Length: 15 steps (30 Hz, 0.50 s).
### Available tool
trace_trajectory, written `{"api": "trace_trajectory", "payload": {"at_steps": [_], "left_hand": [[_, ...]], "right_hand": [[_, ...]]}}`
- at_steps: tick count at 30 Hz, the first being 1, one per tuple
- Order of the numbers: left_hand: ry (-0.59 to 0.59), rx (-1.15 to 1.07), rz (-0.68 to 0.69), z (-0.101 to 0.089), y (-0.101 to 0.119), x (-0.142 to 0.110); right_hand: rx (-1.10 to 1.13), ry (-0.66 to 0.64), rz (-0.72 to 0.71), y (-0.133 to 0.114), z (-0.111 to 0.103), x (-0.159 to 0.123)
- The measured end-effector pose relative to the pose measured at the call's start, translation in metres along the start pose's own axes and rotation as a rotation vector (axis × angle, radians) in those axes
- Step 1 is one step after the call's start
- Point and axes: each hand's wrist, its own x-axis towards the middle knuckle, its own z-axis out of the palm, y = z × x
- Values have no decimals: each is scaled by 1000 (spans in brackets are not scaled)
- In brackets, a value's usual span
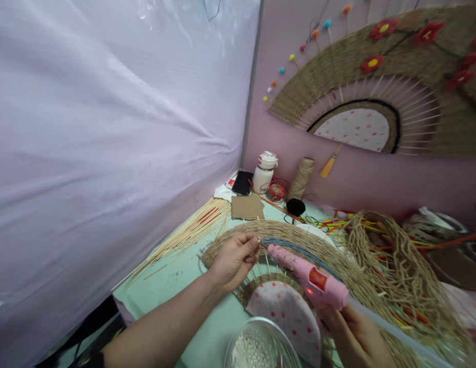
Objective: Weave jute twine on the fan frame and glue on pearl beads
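Note:
My left hand (232, 260) reaches over a half-round woven fan (245, 231) on the table. Its thumb and forefinger pinch a small white bead (258, 240). My right hand (350, 324) grips a pink hot glue gun (309, 273), with a red light glowing on its side and a glue stick out of its back. The nozzle points left and is very near the bead; I cannot tell whether they touch. Under the gun, a blue band (291, 244) runs along the fan's twine weave. A clear bowl (263, 323) of white pearl beads stands near the bottom edge.
Thin sticks (184, 232) lie at the left, beside a cardboard piece (247, 207). Behind are a phone (243, 182), a white bottle (263, 179), a twine spool (301, 178) and black yarn (295, 207). Loose twine (399, 260) heaps at the right. A larger fan (337, 61) hangs on the wall.

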Motion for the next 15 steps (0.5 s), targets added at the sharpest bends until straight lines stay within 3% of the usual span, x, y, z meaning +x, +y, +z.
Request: {"api": "trace_trajectory", "payload": {"at_steps": [10,15], "left_hand": [[-4,-20,20,-2,0,3],[83,122,141,-11,34,10]], "right_hand": [[13,-6,-9,-13,-4,0],[7,20,10,-16,-15,-7]]}}
